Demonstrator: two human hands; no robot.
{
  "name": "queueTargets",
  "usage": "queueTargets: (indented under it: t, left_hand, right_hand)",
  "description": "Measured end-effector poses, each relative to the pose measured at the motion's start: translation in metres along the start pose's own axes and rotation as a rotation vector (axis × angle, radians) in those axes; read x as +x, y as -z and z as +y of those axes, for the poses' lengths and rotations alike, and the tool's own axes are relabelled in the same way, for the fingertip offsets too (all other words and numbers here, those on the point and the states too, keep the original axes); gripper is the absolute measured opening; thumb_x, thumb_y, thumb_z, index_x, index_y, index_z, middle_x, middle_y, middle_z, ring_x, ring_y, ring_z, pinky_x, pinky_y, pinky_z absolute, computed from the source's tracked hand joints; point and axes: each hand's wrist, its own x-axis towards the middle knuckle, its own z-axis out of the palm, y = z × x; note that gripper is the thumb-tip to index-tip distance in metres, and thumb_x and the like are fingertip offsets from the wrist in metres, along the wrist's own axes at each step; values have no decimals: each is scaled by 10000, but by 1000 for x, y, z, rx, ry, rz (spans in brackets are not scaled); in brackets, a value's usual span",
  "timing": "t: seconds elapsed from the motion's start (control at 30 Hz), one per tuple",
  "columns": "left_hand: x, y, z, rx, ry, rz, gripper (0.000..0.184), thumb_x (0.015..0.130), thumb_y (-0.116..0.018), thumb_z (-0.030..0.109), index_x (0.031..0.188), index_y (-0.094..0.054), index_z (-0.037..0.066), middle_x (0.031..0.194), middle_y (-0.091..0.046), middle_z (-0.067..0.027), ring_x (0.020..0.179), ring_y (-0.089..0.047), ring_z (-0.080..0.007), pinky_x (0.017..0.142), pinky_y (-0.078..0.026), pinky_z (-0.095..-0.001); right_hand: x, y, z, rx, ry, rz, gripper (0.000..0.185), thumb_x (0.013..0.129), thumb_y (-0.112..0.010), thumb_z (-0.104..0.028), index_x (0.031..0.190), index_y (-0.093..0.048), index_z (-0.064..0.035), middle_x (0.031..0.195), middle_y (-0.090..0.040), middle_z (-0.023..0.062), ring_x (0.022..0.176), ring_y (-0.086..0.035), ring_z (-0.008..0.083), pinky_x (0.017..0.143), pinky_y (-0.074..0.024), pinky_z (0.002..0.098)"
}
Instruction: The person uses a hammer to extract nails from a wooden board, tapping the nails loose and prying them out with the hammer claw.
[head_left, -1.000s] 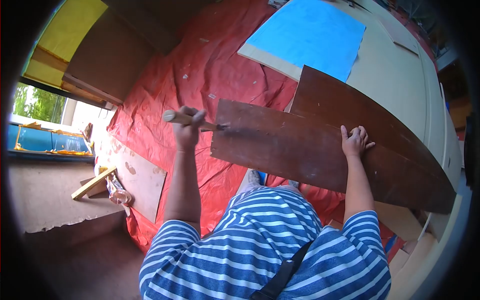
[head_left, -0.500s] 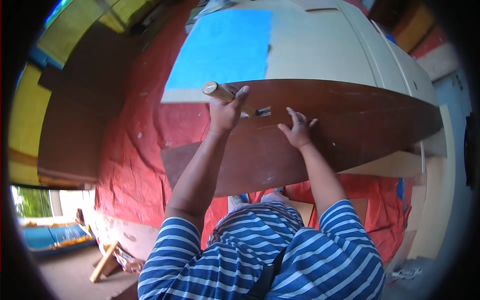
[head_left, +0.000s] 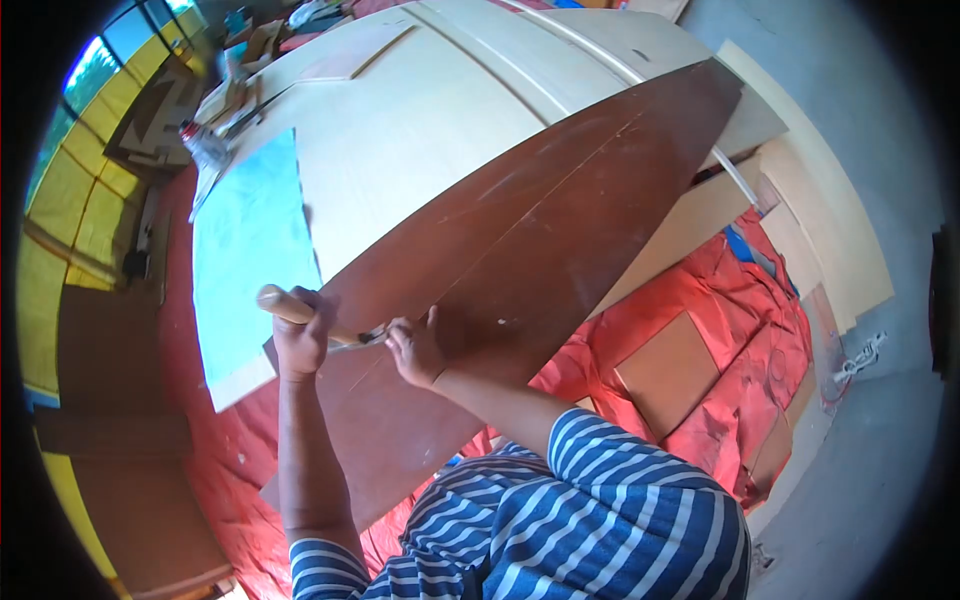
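My left hand (head_left: 300, 335) is closed round the wooden handle of a hammer (head_left: 285, 303). The handle's butt end points up to the left, and its metal head is low over a long brown board (head_left: 540, 220). Close beside the head, my right hand (head_left: 416, 350) rests at the board's surface with its fingertips drawn together and one finger raised. Whatever may be between those fingertips is too small to make out. A fine line runs lengthwise along the board, which tapers toward the upper right.
Under the board lies a large pale panel (head_left: 450, 120) with a light-blue sheet (head_left: 245, 250) on it. A bottle (head_left: 203, 143) stands at the panel's left. Red sheeting (head_left: 740, 340) covers the floor, with a brown square piece (head_left: 668, 375) on it. A grey wall (head_left: 850, 150) rises at right.
The view has swung, so the board now slants up to the right. My right hand has moved from lying spread on the board to beside the hammer head, its fingers brought together.
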Motion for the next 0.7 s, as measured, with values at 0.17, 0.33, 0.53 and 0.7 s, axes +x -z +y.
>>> queueTargets:
  t: [0.17, 0.33, 0.53, 0.7]
  left_hand:
    - [38, -69, 19, 393, -81, -102, 104, 835, -763, 98, 882, -673, 78, 724, -637, -72, 661, -623, -214, 651, -502, -338]
    - [83, -89, -47, 874, -321, -46, 332, 799, -765, 231, 1106, -697, 124, 1022, -644, -105, 1049, -616, -319, 958, -463, -469]
    - [36, -86, -71, 915, 232, -106, 469, 887, -653, 455, 1226, -670, 132, 1286, -563, -183, 1197, -561, -382, 999, -460, -489]
    - [16, -64, -88, 909, 461, -419, 477, 900, -631, 439, 1138, -691, 30, 1031, -695, -194, 938, -669, -418, 858, -534, -465]
  right_hand:
    - [4, 8, -4, 51, -83, -100, 97, 977, -532, -179, 940, -569, -98, 1047, -575, 81, 1103, -557, 317, 1065, -116, 790]
    - [2, 6, -9, -115, -44, -94, 197, 971, -552, -270, 993, -616, -85, 1058, -574, 83, 1131, -534, 288, 1092, -137, 776]
    - [7, 10, -14, -117, -83, -162, 220, 941, -597, -288, 956, -645, -74, 1064, -590, 91, 1146, -539, 284, 1073, -147, 795]
    - [5, 14, -8, -56, -48, -204, 181, 938, -607, -287, 939, -673, -119, 1079, -601, 73, 1196, -524, 284, 1050, -84, 816]
